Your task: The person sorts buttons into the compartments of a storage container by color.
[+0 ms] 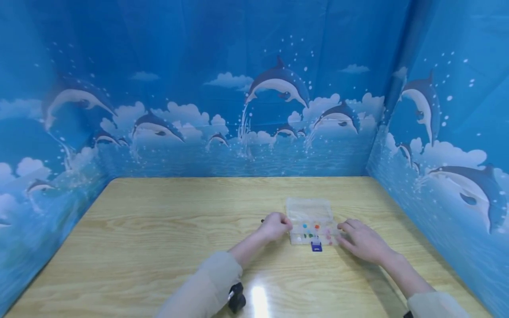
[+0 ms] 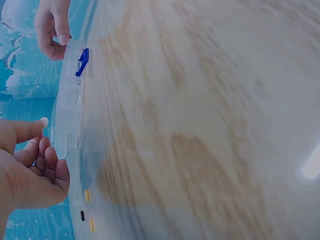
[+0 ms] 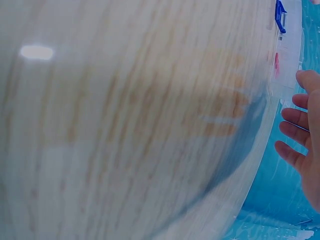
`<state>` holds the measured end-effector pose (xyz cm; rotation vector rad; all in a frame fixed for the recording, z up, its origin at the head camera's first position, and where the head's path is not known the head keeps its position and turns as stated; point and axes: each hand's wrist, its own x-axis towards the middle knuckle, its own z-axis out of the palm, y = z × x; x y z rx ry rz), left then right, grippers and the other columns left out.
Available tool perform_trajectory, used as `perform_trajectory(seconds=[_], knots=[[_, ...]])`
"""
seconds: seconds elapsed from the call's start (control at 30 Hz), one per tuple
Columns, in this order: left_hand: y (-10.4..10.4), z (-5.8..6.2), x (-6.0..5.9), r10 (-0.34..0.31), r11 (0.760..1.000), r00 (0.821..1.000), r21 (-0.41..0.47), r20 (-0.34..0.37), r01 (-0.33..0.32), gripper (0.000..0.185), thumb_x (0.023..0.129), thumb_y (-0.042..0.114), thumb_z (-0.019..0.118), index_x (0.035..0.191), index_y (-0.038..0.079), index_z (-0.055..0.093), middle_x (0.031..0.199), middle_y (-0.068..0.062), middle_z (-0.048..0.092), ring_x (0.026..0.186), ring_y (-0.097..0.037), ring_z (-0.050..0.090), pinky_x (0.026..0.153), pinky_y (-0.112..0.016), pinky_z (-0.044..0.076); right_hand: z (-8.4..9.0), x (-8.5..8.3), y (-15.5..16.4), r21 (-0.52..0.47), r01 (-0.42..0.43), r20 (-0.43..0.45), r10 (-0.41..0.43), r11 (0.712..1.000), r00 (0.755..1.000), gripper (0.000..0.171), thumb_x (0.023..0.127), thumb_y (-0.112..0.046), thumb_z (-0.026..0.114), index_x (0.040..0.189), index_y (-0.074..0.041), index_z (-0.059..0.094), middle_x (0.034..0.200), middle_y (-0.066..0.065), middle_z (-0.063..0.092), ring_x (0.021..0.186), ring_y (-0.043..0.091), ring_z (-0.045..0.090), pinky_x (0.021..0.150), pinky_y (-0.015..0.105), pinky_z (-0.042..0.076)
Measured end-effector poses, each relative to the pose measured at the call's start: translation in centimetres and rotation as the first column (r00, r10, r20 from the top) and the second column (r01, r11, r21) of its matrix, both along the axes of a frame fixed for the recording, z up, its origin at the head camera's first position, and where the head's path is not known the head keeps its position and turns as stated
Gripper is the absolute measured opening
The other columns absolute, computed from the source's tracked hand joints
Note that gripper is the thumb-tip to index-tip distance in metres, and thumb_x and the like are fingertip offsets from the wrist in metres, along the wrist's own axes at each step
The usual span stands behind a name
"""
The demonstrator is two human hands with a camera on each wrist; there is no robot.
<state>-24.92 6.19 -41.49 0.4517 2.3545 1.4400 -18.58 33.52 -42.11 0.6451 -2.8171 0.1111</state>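
A clear plastic box (image 1: 296,240) lies with its lid (image 1: 309,208) raised at the back and a blue latch (image 1: 316,247) at its front. Several small coloured round pieces, among them an orange one (image 1: 317,226) and a light blue one (image 1: 305,225), show inside. At the box's left end is my left hand (image 1: 274,226), pinching a small white piece (image 2: 45,121) between thumb and finger; its exact kind is unclear. My right hand (image 1: 363,240) rests against the right end, thumb at the box edge and fingers (image 3: 295,118) loosely bent.
Left of the box, two yellow pieces (image 2: 88,195) and a black piece (image 2: 82,216) lie on the wooden table (image 1: 159,238). Blue dolphin-printed curtains (image 1: 191,88) border the table at the back and both sides.
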Motion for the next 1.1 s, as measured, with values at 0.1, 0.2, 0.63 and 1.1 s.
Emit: perform_trajectory(seconds=[0.1, 0.2, 0.63, 1.1], knots=[[0.3, 0.0, 0.1, -0.001, 1.0, 1.0, 0.003, 0.004, 0.001, 0.004, 0.087, 0.006, 0.06, 0.084, 0.004, 0.063, 0.078, -0.001, 0.056, 0.058, -0.011, 0.047, 0.047, -0.02, 0.04, 0.0, 0.0, 0.0, 0.0, 0.001, 0.003, -0.001, 1.0, 1.0, 0.034, 0.084, -0.023, 0.065, 0.107, 0.002, 0.06, 0.1, 0.013, 0.06, 0.093, 0.031, 0.057, 0.083, 0.048, 0.046], [0.7, -0.1, 0.3, 0.0, 1.0, 1.0, 0.004, -0.017, 0.0, 0.004, 0.085, 0.004, 0.061, 0.082, 0.004, 0.063, 0.077, 0.0, 0.057, 0.058, -0.01, 0.048, 0.047, -0.019, 0.04, 0.1, 0.0, 0.0, -0.002, 0.0, 0.004, 0.0, 1.0, 1.0, 0.034, 0.085, -0.023, 0.065, 0.107, 0.002, 0.06, 0.1, 0.014, 0.06, 0.093, 0.031, 0.058, 0.083, 0.048, 0.046], [0.9, -0.3, -0.1, -0.008, 0.999, 0.999, -0.041, -0.049, 0.006, 0.005, 0.083, 0.009, 0.065, 0.085, 0.005, 0.065, 0.077, 0.001, 0.057, 0.064, -0.012, 0.051, 0.053, -0.022, 0.044, -0.2, -0.2, 0.1, 0.0, -0.028, -0.033, 0.028, 1.0, 0.999, 0.033, 0.082, -0.021, 0.067, 0.104, 0.003, 0.061, 0.097, 0.013, 0.06, 0.09, 0.03, 0.058, 0.08, 0.047, 0.047], [-1.0, 0.0, -1.2, 0.045, 0.999, 0.995, -0.021, -0.092, -0.047, 0.004, 0.081, 0.007, 0.066, 0.08, 0.004, 0.064, 0.074, 0.0, 0.058, 0.064, -0.012, 0.05, 0.055, -0.023, 0.043, -0.2, -0.2, 0.2, -0.002, -0.034, -0.043, 0.034, 0.999, 0.998, 0.034, 0.082, -0.022, 0.068, 0.105, 0.003, 0.061, 0.096, 0.012, 0.06, 0.089, 0.029, 0.058, 0.079, 0.046, 0.048]])
